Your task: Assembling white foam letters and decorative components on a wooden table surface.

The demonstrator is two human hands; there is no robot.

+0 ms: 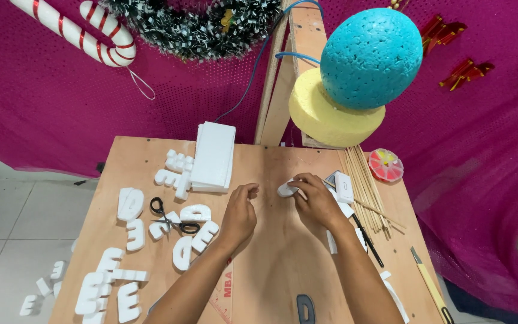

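My right hand [318, 201] rests on the wooden table [283, 264] with its fingers closed on a small white foam piece [285, 190]. My left hand [239, 216] hovers just left of it, fingers loosely curled and holding nothing. Several white foam letters [133, 240] lie scattered to the left of my left hand. Black-handled scissors [172, 218] lie among them.
A stack of white foam sheets [214, 157] sits at the back. Wooden skewers [367, 186], a round bead box [385, 164] and a yellow craft knife [430, 285] lie right. A blue foam ball [371, 57] on a yellow foam disc [325, 117] hangs above. More letters lie on the floor [40, 288].
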